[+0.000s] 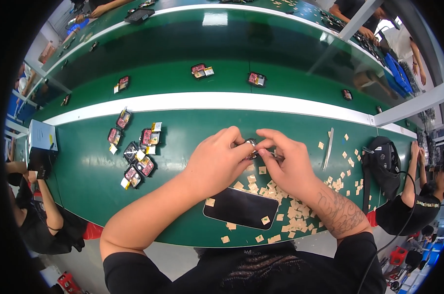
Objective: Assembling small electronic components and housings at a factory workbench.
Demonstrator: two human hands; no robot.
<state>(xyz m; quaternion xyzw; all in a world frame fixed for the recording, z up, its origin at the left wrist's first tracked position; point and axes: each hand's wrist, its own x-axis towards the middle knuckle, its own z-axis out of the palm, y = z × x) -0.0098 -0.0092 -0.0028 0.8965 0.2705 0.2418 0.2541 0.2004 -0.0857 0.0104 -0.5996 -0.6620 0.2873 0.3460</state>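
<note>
My left hand (214, 157) is closed round a small dark electronic unit (252, 142), mostly hidden by my fingers. Thumb and forefinger pinched, my right hand (290, 159) works at the unit's right side; whatever lies between those fingertips is too small to make out. Left of my hands lies a group of similar opened black housings (145, 166) with red circuit boards and silvery battery packs. Below my hands is a black smartphone (239, 208) with a few tan paper squares on it. Many more tan squares (296, 210) are scattered under and around my right forearm.
A long metal strip (328, 148) lies right of my hands, near a black bag (384, 159) and a cable. Behind a white rail (212, 101), more opened units (201, 71) sit on a green surface. A box (42, 137) stands far left. Other people sit on both sides.
</note>
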